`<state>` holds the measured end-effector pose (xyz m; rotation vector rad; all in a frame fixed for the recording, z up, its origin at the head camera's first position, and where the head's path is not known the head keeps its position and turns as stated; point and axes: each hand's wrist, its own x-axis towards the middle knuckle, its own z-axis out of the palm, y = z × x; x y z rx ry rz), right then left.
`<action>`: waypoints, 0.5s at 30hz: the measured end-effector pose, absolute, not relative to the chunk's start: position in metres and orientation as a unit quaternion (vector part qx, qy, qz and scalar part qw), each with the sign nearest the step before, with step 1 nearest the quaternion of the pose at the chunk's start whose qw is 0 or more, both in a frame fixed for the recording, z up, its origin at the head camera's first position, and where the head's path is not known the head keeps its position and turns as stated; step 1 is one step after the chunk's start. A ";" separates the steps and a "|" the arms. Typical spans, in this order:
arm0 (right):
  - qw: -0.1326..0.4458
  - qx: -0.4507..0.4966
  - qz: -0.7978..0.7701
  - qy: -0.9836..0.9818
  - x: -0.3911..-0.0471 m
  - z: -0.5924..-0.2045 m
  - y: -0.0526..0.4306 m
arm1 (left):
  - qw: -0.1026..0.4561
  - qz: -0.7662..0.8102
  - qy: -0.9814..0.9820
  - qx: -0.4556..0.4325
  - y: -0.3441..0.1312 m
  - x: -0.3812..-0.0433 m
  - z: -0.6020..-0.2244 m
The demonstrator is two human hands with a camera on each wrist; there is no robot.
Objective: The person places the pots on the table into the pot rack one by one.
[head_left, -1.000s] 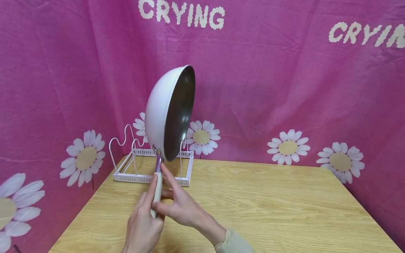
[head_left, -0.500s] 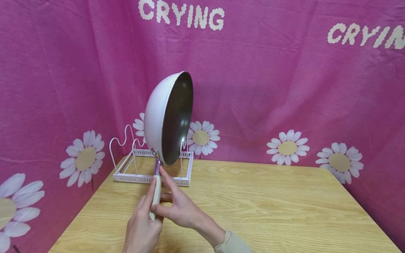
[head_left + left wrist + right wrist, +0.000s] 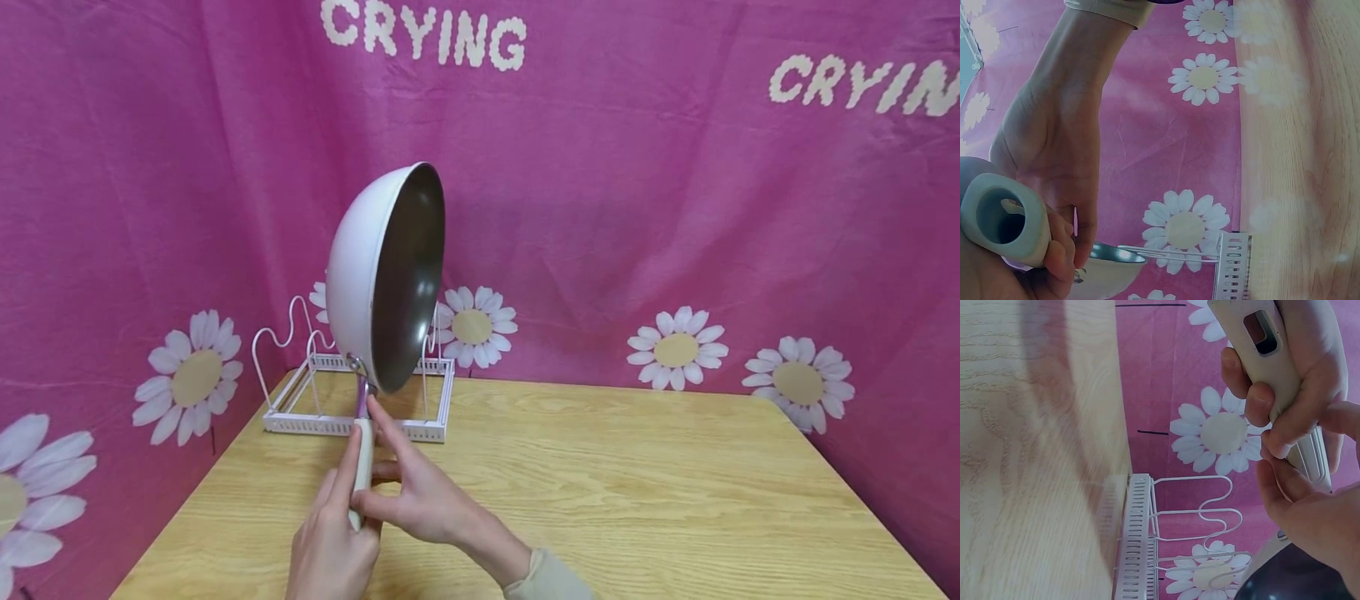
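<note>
A white wok (image 3: 356, 267) with a dark inside stands on edge in the air, its opening turned to the right and its handle (image 3: 363, 454) pointing down. My left hand (image 3: 333, 537) grips the lower part of this pale handle from the left. My right hand (image 3: 427, 500) holds it from the other side, thumb low and index finger stretched up near the metal neck. In the left wrist view the hollow handle end (image 3: 1007, 219) shows close up. In the right wrist view my left hand's fingers (image 3: 1260, 403) curl round the handle.
Behind the wok, a white wire rack (image 3: 352, 427) with wavy upright dividers stands at the table's back left corner; the wok overlaps it in the head view. The wooden table (image 3: 637, 492) extends to the right. A pink cloth (image 3: 600, 208) with daisies hangs behind and at left.
The wok and both hands have shifted a little left and slightly lower over the second. Both hands keep their hold on the handle. The head view has turned very slightly.
</note>
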<state>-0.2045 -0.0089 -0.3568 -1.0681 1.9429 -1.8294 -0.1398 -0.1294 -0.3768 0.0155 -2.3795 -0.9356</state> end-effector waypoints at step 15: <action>0.145 -0.359 -0.637 0.667 -0.207 -0.360 -0.010 | 0.251 -0.350 -0.902 0.022 -0.130 -0.141 -0.376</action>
